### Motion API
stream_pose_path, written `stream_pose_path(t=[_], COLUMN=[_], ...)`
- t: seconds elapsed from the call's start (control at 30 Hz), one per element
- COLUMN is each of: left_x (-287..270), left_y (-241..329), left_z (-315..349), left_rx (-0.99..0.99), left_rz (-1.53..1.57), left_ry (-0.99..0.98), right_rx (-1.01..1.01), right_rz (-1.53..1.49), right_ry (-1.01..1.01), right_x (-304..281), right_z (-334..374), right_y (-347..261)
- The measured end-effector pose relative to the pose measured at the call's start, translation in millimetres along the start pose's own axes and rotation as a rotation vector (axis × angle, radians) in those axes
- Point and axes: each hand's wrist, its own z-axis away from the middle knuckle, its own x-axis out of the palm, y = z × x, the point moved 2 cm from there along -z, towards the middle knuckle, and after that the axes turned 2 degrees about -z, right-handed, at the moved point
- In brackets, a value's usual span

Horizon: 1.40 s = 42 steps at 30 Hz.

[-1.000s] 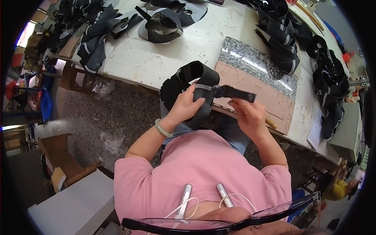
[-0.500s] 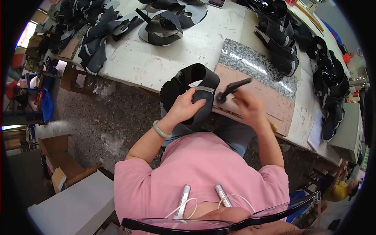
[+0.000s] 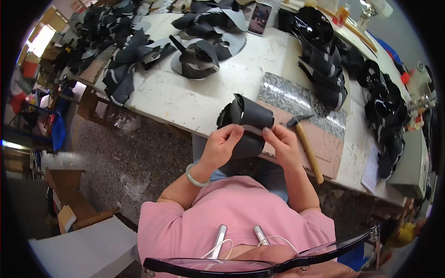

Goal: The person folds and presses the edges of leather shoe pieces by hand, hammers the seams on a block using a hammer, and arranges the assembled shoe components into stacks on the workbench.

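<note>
Between my two hands is a black shoe upper point(image 3: 254, 112), curved into a loop, held just off the table's front edge. My left hand point(image 3: 220, 147) pinches its near left side with thumb and fingers; a pale bangle circles that wrist. My right hand point(image 3: 283, 144) grips the right edge of the upper, thumb on top and fingers bent underneath. Beside the right hand, a hammer point(image 3: 308, 150) with a wooden handle and dark head lies across the pinkish board point(image 3: 328, 155) and its handle end juts past the near edge.
A speckled granite slab point(image 3: 283, 91) lies beyond the board. Stacked black uppers point(image 3: 323, 69) stand at the right, with more uppers point(image 3: 197, 58) at the back left. A phone point(image 3: 260, 19) lies at the far side of the white table point(image 3: 162, 99). An open cardboard box point(image 3: 76, 187) sits at left.
The hammer, in my right hand before, now rests on the board. My right hand has moved left onto the upper, which has turned in my hands. The view has tilted farther up the table.
</note>
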Motion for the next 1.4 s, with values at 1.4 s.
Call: stream_pose_path(t=[1.4], left_x=[-55.0], left_y=[-62.9], left_z=[-71.5], left_rx=[-0.039], left_rz=[0.038], left_ry=[0.098], right_rx=[-0.954], right_rz=[1.365], right_ry=[0.083], right_x=[83.5], right_z=[-201.0], right_y=[6.4])
